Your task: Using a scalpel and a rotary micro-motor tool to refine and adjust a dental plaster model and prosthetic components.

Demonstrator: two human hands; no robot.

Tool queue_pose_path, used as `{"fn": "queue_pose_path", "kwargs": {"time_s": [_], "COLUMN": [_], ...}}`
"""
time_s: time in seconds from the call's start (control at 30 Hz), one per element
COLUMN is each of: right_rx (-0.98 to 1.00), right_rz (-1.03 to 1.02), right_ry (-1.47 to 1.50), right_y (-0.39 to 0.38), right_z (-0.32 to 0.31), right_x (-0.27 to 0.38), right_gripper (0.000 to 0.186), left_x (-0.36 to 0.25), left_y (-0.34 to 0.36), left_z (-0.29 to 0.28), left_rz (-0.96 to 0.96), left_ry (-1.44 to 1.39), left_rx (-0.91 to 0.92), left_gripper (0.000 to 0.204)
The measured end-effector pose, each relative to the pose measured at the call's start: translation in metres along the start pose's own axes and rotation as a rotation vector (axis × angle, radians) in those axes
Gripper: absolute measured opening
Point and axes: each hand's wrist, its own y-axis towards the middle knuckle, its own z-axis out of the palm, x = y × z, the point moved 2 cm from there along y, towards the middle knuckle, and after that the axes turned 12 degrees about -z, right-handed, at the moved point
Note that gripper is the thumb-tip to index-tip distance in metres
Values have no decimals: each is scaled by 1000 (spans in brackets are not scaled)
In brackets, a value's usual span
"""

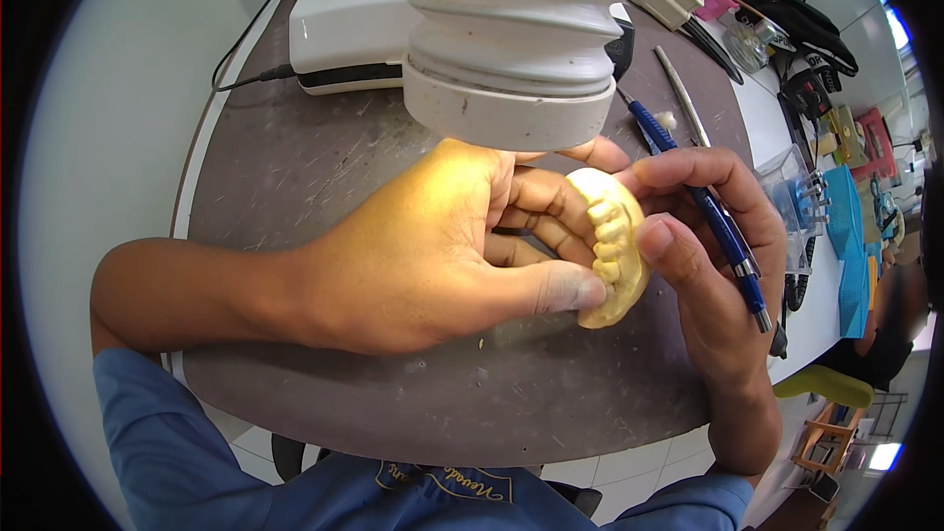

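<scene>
A pale yellow plaster dental cast [627,275], curved with a row of teeth along it, is held up over the table between both hands. My left hand [423,256] is closed on its left side, thumb at the lower end and fingers curled behind. From the right, the thumb and index finger of my right hand [713,285] pinch the cast's outer edge. A blue mechanical pencil [726,231] is also tucked in my right hand, slanting across the fingers with its tip pointing up and away. Whitish dust coats my left thumb.
A wide white ribbed hose [521,29] hangs just above my hands. Behind it stands a white machine [359,29] with a cable. A thin metal tool [681,88] lies at the right. Past it are a clear box [784,187], blue trays [844,226] and another person [890,320].
</scene>
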Motion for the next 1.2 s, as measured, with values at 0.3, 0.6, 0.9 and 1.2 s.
{"fn": "queue_pose_path", "kwargs": {"time_s": [0.3, 0.6, 0.9, 1.2], "right_rx": [-163, -165, -176, -130], "right_rz": [-155, -224, -336, -287], "right_ry": [-207, -302, -222, -251], "right_y": [-19, -25, -26, -33], "right_z": [-7, 5, 7, 11], "right_x": [6, 7, 5, 5], "right_gripper": [79, 60, 34, 30], "left_x": [4, 1, 3, 4], "left_y": [-3, -8, -3, -4], "left_z": [5, 5, 0, -5], "left_rz": [245, 195, 365, 397], "left_ry": [344, 431, 660, 807], "left_rx": [-66, -221, -292, -323], "left_gripper": [40, 34, 31, 36]}}
